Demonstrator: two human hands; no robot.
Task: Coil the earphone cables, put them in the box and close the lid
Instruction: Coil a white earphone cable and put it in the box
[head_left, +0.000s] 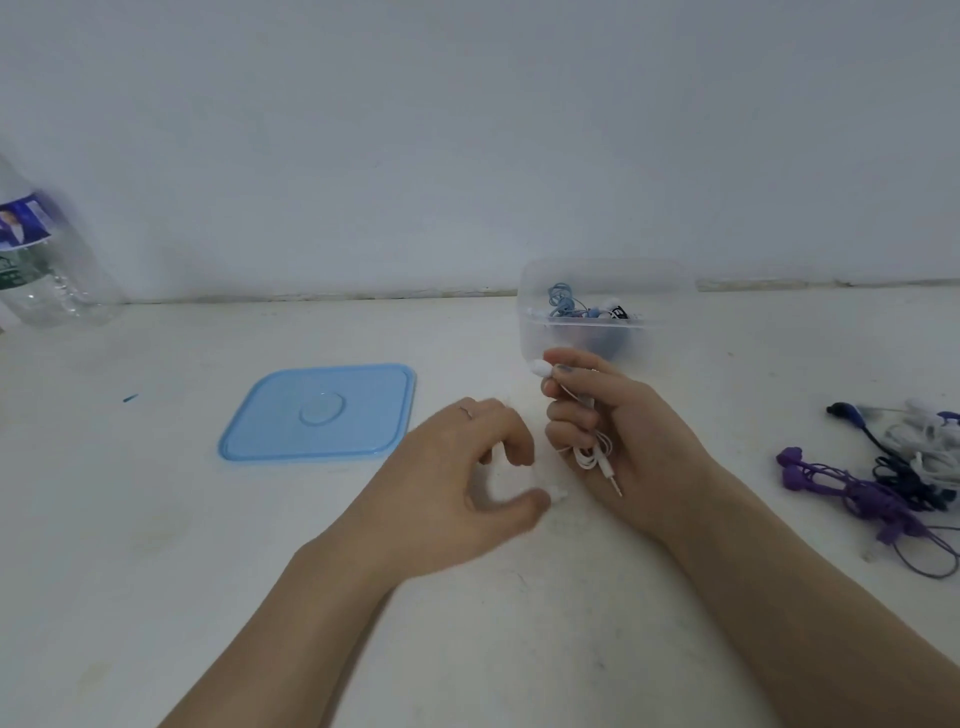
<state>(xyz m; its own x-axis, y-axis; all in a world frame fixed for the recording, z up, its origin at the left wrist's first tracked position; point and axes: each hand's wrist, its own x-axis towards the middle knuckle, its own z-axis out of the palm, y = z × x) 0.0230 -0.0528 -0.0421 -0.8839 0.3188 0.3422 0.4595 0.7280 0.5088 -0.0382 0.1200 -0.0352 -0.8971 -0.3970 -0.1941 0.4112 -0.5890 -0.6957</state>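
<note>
Both forearms come in from the near edge over the white table (156, 519).

Left hand (457, 483): fingers curled, thumb tip touching a small white earbud (558, 493) just right of it. Can't tell whether it's actually pinched; that area is blurred.

Right hand (618, 441): fingers curled round a coiled white earphone cable (589, 449). The jack plug (613, 480) hangs out of the bottom of the coil, and a second white bud (540, 369) sticks out at the top between thumb and forefinger.

Right, near the edge of the frame: a tangled pile of earphones (893, 478) in purple, dark blue and white, lying loose on the table, well apart from the hands.

Left of the hands: blue lid (319, 413), flat on the table, off the box.

Just beyond the right hand: clear plastic box (597, 312), open, with a blue coiled earphone (561, 301) and some other small bits inside that are too small to identify.

Far left, against the wall (467, 130): clear water bottle (41, 260), tilted in this wide-angle view.
</note>
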